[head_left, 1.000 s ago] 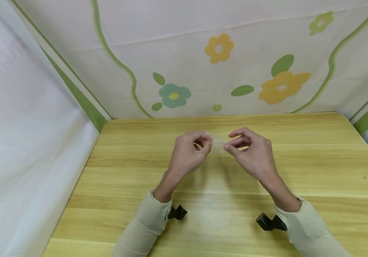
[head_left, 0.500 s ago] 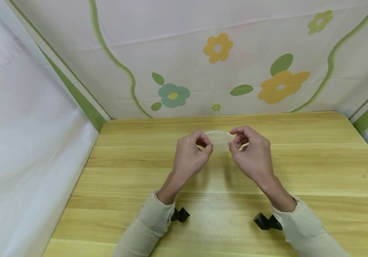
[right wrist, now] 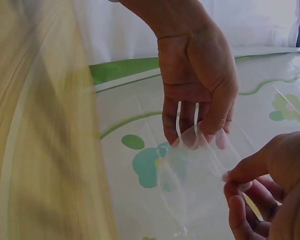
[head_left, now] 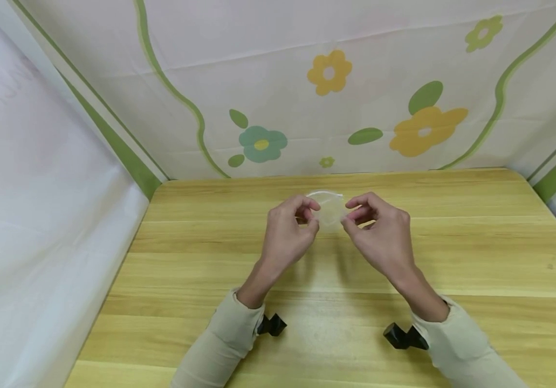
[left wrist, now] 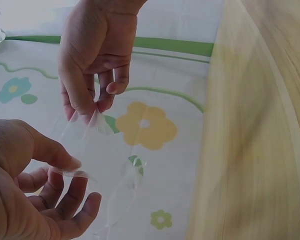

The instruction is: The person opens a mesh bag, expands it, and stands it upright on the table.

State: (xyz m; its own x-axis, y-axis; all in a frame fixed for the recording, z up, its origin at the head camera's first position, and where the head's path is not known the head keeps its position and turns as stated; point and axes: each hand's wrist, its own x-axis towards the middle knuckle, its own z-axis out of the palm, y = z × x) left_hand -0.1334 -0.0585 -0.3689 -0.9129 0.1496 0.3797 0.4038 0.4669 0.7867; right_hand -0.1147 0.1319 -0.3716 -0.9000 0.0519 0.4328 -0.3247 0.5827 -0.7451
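A small clear plastic bag (head_left: 330,211) hangs between both hands over the table. Its whitish edge (head_left: 324,192) bows on the far side, away from the person. My left hand (head_left: 289,223) pinches one side of it between thumb and fingers. The opposite side is pinched by my right hand (head_left: 384,229), thumb against fingertips. In the left wrist view the thin film (left wrist: 110,170) stretches between the two sets of fingertips, its rounded edge standing apart like a mouth. The right wrist view shows the see-through bag (right wrist: 190,175) creased near the fingers.
Under the hands lies a wooden table (head_left: 326,334). A white cloth with printed flowers (head_left: 287,70) hangs behind it, and a plain white cloth (head_left: 49,226) lines the left. Black mounts (head_left: 405,336) stick out from both sleeves.
The bag has tilted so its face shows between the hands, and its whitish edge has shifted toward the back of the table. Both hands have moved only slightly.
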